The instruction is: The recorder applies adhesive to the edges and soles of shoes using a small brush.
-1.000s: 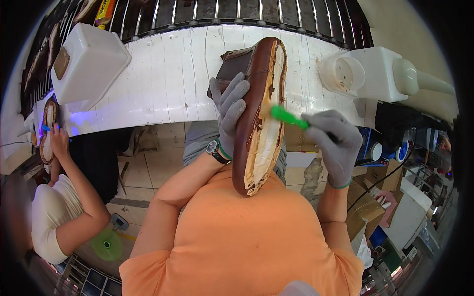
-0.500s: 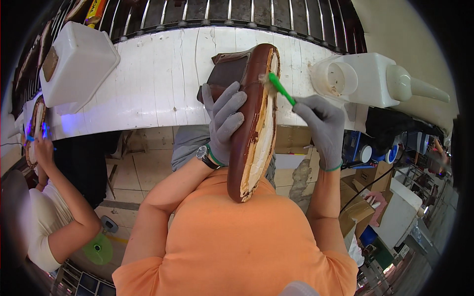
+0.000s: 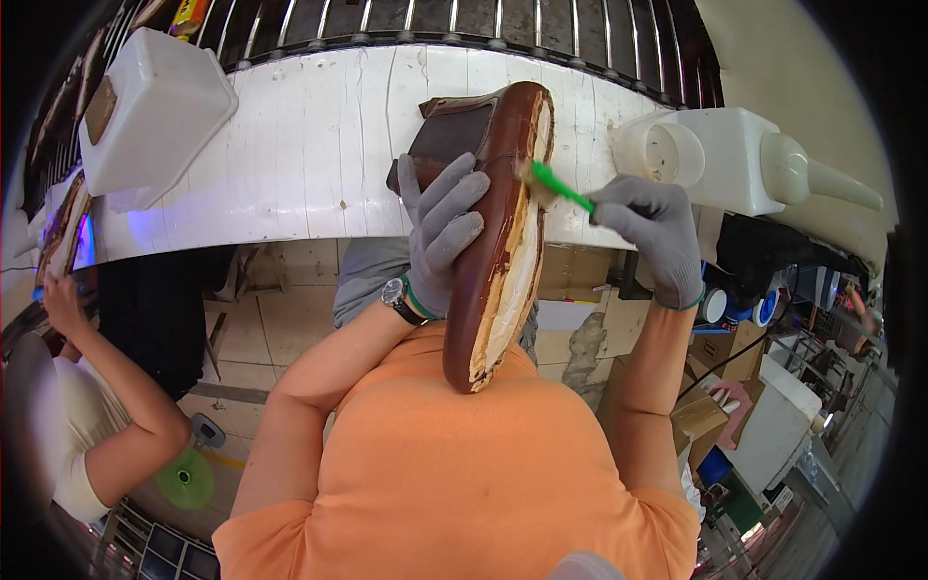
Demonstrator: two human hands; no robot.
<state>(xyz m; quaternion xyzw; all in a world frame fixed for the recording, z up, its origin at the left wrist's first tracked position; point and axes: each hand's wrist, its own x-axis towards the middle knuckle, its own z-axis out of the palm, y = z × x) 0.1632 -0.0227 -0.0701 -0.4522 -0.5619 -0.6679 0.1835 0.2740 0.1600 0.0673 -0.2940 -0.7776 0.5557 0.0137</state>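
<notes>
A dark brown leather boot [image 3: 474, 290] without an outsole lies on its side, its pale underside [image 3: 509, 290] turned to the right. Its toe rests against my orange shirt, while the shaft and heel lie over the white bench. My left hand [image 3: 443, 227], in a grey glove, wraps round the boot's upper with the thumb hidden. In my gloved right hand [image 3: 657, 227] I pinch the green handle of a small brush [image 3: 561, 186]. Its bristles touch the underside's edge near the heel. Right of the brush sits a clear round cup [image 3: 674, 155].
A white plastic container [image 3: 155, 116] stands at the bench's [image 3: 319, 145] left. Beside the cup lies a white bottle [image 3: 739, 159] with a long nozzle. A metal roller rack [image 3: 464, 24] runs behind. At far left a co-worker's hand [image 3: 64, 302] holds another shoe [image 3: 66, 227]. Cardboard boxes [image 3: 701, 416] stand lower right.
My right hand has moved right and slightly toward me, drawing the brush a little along the underside's edge. The boot has barely shifted. The co-worker's hand and shoe have changed position.
</notes>
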